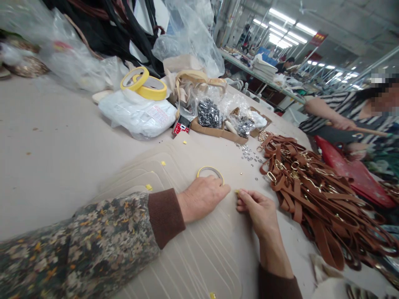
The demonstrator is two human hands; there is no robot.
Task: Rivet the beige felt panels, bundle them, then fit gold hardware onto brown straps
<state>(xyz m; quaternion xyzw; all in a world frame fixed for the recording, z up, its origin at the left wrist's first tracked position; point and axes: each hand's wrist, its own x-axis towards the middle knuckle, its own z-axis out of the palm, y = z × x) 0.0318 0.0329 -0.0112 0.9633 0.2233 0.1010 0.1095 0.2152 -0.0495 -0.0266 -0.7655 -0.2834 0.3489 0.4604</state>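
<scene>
While the left hand point(204, 195) is holding the tape point(209, 168) near the panels' point(193, 253) right edge, seemingly to steady it, the right hand point(258, 209), just apart, is pinching a scrap point(237, 192) by fingertips, probably sparing its sticky side; straps point(298, 203) are crowding the worktop's point(62, 166) right edge.

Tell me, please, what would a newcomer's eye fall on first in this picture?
Probably the large tangle of brown straps on the right. Near the middle, the wearer's left hand is at a yellow tape roll, while the right hand pinches a small yellow bit. Further back, two more yellow rolls lie on a white plastic-wrapped package.
</scene>
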